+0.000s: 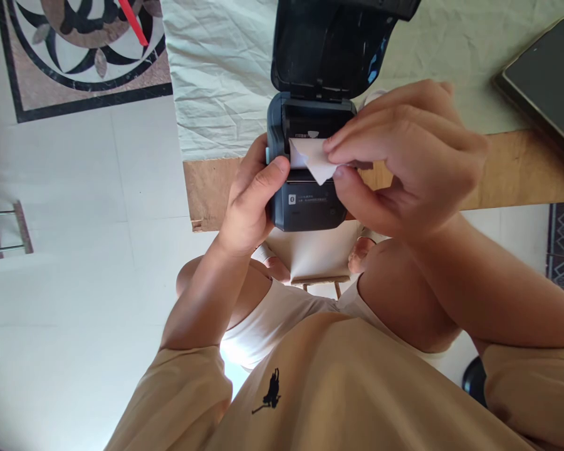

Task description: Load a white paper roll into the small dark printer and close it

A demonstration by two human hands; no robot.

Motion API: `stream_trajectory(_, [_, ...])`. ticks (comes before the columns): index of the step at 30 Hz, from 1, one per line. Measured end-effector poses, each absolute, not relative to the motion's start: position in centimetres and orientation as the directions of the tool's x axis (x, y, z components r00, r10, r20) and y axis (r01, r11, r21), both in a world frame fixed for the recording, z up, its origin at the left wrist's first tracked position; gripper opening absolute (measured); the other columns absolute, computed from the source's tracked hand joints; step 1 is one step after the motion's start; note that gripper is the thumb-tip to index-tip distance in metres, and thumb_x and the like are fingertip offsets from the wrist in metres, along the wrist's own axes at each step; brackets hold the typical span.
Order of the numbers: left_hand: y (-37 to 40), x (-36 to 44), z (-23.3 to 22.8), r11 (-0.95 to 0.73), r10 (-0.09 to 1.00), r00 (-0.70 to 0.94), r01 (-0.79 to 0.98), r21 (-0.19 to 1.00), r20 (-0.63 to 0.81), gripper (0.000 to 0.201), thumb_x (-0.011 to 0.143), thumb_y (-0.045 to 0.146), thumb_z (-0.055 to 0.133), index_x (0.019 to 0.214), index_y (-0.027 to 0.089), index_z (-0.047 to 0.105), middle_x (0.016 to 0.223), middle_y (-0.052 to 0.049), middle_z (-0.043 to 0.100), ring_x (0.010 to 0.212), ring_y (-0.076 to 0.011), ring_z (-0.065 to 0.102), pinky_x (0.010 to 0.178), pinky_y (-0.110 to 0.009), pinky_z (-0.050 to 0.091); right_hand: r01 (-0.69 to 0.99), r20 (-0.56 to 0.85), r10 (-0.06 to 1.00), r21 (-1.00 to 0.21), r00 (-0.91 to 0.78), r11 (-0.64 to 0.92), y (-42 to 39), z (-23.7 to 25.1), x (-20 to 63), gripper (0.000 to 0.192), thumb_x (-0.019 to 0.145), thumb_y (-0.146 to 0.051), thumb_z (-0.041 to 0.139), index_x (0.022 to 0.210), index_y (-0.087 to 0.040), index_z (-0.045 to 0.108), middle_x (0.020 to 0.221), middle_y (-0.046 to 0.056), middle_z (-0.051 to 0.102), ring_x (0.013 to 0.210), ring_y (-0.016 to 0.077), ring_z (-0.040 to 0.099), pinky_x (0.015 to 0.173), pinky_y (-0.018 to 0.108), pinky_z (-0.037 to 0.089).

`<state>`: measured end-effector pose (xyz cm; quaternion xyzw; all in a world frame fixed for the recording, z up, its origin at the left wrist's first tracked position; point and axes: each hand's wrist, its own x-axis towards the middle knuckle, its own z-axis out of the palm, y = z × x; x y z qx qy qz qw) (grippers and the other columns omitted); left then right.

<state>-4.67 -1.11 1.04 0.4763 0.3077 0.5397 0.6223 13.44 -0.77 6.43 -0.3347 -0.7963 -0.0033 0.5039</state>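
A small dark label printer (310,216) sits at the near edge of the table with its black lid (326,50) swung up and back. My left hand (258,191) is wrapped round the printer's left side, thumb on the front edge of the opening. Between the thumb and fingers of my right hand (404,156) is a piece of white label paper (316,156), one corner folded down to a point. The paper comes out of the printer's open compartment. What lies deeper inside is partly hidden by the paper and my fingers.
A phone-like dark slab (548,81) lies on the table at the right. A pale green cloth (216,75) covers the table, leaving a bare wooden edge (211,188). Below are my knees and a pale-tiled floor (84,269) with a patterned inlay.
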Motion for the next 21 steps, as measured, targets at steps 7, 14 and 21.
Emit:
stream_trajectory(7, [-1.6,-4.7,1.6,0.031,0.967,0.251,-0.328,0.944,0.055,0.039,0.084,0.059,0.053,0.105,0.026,0.059,0.096,-0.006,0.067,0.109,-0.0301,0.063,0.077,-0.039,0.05,0.485,0.741,0.52,-0.299,-0.425,0.822,-0.6,6.2,13.9,0.008,0.076,-0.021,0.065,0.081,-0.026,0.062,0.078,-0.008,0.072,0.081,0.0149,0.065,0.072,0.035,0.044])
stream_trajectory(14, [-1.3,-4.9,1.1,-0.169,0.947,0.22,-0.285,0.944,0.236,0.058,0.071,0.052,0.072,0.122,0.031,0.054,0.122,-0.002,0.064,0.116,-0.0249,0.06,0.1,-0.039,0.049,0.461,0.707,0.533,-0.321,-0.465,0.827,-0.7,6.3,14.0,0.004,0.081,-0.029,0.063,0.079,-0.026,0.062,0.079,-0.009,0.072,0.083,0.0135,0.067,0.075,0.037,0.045])
stream_trajectory(21, [-0.6,-5.0,0.0,-0.221,0.92,0.257,-0.284,0.933,0.296,0.072,0.062,0.046,0.082,0.125,0.034,0.05,0.116,-0.001,0.065,0.104,-0.0224,0.064,0.089,-0.036,0.054,0.501,0.76,0.542,-0.333,-0.359,0.798,-0.6,6.1,14.0,0.002,0.078,-0.024,0.06,0.078,-0.023,0.062,0.078,-0.005,0.072,0.079,0.0161,0.065,0.074,0.036,0.047])
